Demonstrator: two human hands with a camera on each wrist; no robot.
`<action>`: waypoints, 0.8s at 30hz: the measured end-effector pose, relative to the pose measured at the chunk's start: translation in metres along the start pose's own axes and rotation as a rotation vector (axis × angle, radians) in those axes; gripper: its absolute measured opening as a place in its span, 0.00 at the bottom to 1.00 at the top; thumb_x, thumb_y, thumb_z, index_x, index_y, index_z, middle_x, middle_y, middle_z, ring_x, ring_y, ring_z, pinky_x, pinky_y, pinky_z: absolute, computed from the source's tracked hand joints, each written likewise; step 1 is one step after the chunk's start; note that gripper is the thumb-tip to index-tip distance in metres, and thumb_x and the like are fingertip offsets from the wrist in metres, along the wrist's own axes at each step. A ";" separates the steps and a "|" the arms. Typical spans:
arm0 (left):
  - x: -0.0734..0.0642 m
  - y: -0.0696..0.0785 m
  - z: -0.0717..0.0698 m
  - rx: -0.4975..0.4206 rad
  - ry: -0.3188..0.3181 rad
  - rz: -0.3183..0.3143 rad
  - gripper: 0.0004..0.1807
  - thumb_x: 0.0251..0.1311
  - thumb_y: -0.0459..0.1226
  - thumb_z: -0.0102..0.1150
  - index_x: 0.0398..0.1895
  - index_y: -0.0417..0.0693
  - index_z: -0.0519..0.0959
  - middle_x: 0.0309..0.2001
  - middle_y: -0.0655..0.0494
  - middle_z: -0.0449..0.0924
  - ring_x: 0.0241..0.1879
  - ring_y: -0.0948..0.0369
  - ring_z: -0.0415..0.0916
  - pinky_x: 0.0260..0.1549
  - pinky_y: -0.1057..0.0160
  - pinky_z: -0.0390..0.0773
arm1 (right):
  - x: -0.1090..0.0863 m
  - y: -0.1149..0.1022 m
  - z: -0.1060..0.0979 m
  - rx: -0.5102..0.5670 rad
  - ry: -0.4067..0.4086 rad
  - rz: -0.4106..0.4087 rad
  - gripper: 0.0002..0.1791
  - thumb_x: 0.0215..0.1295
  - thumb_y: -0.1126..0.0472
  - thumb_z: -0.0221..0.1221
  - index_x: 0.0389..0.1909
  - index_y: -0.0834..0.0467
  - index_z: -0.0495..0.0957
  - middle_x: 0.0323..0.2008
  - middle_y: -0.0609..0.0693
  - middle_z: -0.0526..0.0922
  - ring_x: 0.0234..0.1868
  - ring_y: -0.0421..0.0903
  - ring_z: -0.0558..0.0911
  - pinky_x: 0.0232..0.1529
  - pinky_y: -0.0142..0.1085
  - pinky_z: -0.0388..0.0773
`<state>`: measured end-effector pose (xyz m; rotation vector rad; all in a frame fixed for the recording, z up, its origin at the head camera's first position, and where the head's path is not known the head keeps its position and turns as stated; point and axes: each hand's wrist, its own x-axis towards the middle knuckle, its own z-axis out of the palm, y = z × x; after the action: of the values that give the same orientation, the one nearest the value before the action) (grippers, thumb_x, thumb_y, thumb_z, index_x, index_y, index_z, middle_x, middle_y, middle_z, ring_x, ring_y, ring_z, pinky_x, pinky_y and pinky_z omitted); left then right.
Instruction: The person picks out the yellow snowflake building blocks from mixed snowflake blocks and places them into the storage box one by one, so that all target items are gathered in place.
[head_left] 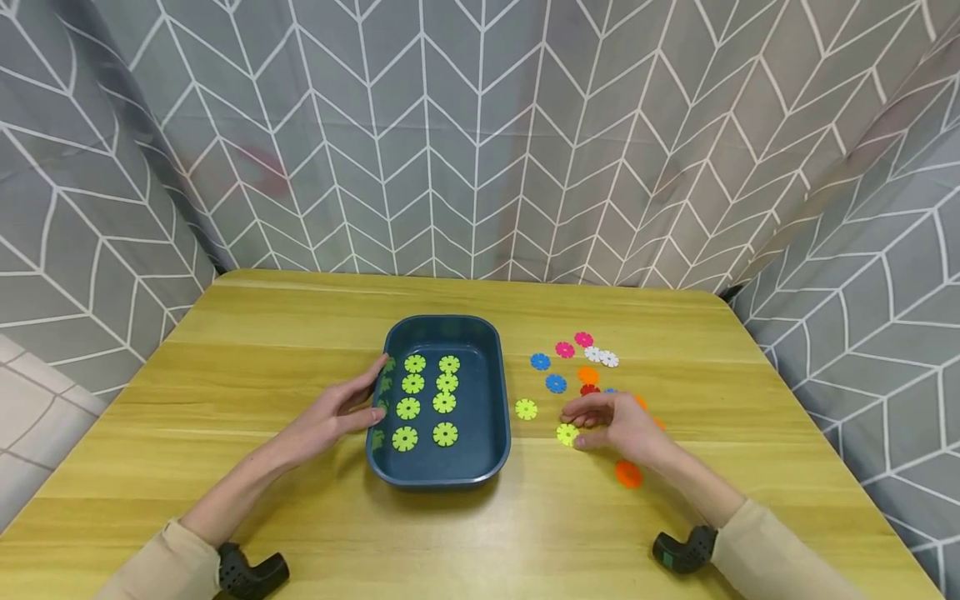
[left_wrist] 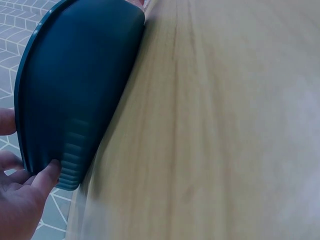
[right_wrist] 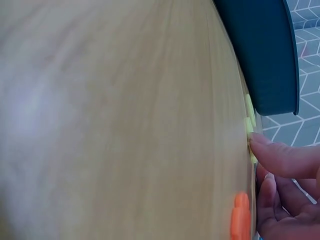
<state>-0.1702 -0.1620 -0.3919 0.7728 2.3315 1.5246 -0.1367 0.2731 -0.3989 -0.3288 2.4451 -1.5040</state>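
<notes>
A dark blue tray [head_left: 472,462] stands mid-table, with several yellow-green snowflake discs [head_left: 408,408] in two columns on its floor. My left hand [head_left: 341,414] grips the tray's left wall; in the left wrist view the thumb [left_wrist: 48,175] lies against the outside and the other fingers are at the rim. Right of the tray, my right hand [head_left: 618,423] has thumb and fingers at the edge of a yellow-green snowflake disc [head_left: 567,434]. The right wrist view shows the thumb [right_wrist: 272,152] against that disc, with the fingertips partly hidden. Another yellow-green disc [head_left: 527,409] lies nearer the tray.
Beyond the right hand lie loose snowflake discs: blue [head_left: 556,383], pink [head_left: 583,339], white [head_left: 609,358], red [head_left: 590,389] and orange [head_left: 588,376]. One orange disc [head_left: 628,474] sits below that hand. Patterned curtains [head_left: 480,150] border the wooden table [head_left: 300,333].
</notes>
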 end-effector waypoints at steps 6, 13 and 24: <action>0.000 0.000 0.001 -0.002 -0.001 -0.005 0.39 0.72 0.37 0.52 0.80 0.39 0.45 0.80 0.39 0.40 0.76 0.37 0.45 0.71 0.41 0.52 | 0.001 -0.001 0.003 -0.026 0.015 0.009 0.21 0.54 0.71 0.71 0.50 0.66 0.82 0.47 0.60 0.85 0.42 0.51 0.79 0.42 0.28 0.81; 0.000 0.000 0.000 -0.002 -0.001 0.001 0.39 0.72 0.37 0.52 0.80 0.39 0.45 0.80 0.39 0.39 0.76 0.36 0.44 0.71 0.40 0.52 | 0.002 -0.003 0.004 -0.041 0.018 0.000 0.20 0.54 0.70 0.71 0.49 0.66 0.82 0.46 0.60 0.84 0.40 0.49 0.78 0.39 0.28 0.80; -0.001 0.001 0.001 0.000 -0.001 0.003 0.39 0.72 0.36 0.51 0.79 0.38 0.45 0.80 0.38 0.39 0.76 0.37 0.44 0.71 0.40 0.51 | 0.002 -0.002 0.007 -0.079 0.039 -0.030 0.17 0.54 0.69 0.72 0.47 0.63 0.84 0.43 0.57 0.84 0.39 0.49 0.78 0.39 0.29 0.79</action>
<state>-0.1689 -0.1615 -0.3910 0.7769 2.3300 1.5250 -0.1357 0.2657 -0.4001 -0.3558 2.5455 -1.4409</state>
